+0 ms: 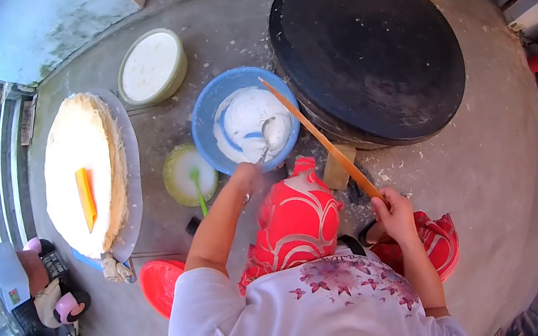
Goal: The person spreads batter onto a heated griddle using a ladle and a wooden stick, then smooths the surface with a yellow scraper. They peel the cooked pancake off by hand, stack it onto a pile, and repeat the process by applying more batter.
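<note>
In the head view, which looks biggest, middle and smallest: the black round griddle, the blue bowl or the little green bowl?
1. black griddle
2. blue bowl
3. green bowl

ladle (pixel 266 135) end hidden, red basin (pixel 155 282) half covered

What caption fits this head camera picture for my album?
Left hand holds a ladle in the blue bowl; right hand grips a wooden stick.

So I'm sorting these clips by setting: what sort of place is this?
Probably a floor-level crepe or flatbread cooking spot: a big round black griddle, a blue bowl of white batter, and a stack of thin white sheets, all on a concrete floor.
</note>
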Demonstrator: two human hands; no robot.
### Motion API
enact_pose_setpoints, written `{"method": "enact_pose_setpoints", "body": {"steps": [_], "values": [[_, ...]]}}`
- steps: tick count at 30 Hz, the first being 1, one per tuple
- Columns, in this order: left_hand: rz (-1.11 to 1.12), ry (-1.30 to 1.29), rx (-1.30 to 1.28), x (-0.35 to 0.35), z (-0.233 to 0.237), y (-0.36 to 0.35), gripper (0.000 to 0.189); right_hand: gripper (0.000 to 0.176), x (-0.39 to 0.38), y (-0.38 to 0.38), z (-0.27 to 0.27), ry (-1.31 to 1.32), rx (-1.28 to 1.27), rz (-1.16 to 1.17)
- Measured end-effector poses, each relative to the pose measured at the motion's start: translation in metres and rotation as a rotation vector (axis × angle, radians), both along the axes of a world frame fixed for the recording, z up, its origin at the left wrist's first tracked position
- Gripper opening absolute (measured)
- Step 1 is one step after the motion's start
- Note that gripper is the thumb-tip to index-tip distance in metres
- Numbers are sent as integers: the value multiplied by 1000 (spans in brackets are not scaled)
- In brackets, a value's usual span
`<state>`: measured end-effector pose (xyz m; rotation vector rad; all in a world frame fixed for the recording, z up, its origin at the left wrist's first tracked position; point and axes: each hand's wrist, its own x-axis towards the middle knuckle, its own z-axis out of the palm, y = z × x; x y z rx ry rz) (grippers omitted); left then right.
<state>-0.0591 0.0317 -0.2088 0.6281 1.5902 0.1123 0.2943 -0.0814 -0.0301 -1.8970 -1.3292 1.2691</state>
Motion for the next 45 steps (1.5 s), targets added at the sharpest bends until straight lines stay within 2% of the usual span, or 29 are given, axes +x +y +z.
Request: {"method": "enact_pose_setpoints", "body": {"steps": [1,2,4,7,11,13,15,19,22,24,26,27,28,29,32,36,40,44,45], "values": [[434,-367,-228,-2,13,1,27,11,-1,1,1,22,2,-10],[433,-368,-224,-3,26,-1,27,12,-2,1,1,46,5,-21],[644,-496,-280,-5,50,-10,26,12,-2,2,2,76,-6,-30],[732,-614,-268,-20,75,-27,29,12,-3,2,3,130,-12,-48],[694,-707,-192,-45,117,-47,23,12,-3,2,1,158,6,-60],[636,-598,-30,-46,149,-55,25,12,-5,1,2,181,23,-69],[610,-600,41,-46,174,-61,26,12,-6,2,3,204,37,-82],[592,-660,184,-43,190,-62,27,12,-5,3,0,256,60,-125],[632,-694,206,-34,163,-51,29,12,-4,5,-3,246,90,-129],[605,-775,192,-26,119,-39,30,12,-4,6,-3,247,87,-139],[744,-665,31,-9,82,-24,28,12,-5,6,-4,257,63,-135],[742,-664,27,-4,60,-21,28,12,-6,5,-5,256,61,-138],[813,-532,-67,-1,39,-17,28,12,-7,5,-6,250,63,-133],[880,-398,-158,1,29,-15,28,12,-7,5,-6,243,67,-126],[888,-395,-164,-18,27,-39,19,12,-4,4,-5,241,79,-91],[799,-478,-60,-53,63,-77,29,13,-6,1,-6,247,55,-141],[756,-481,63,-59,117,-91,29,15,-4,6,-4,244,37,-106],[749,-571,173,-57,155,-93,28,20,-1,4,-9,342,52,-133],[724,-664,216,-55,161,-92,28,20,-2,4,-8,343,54,-134]]}}
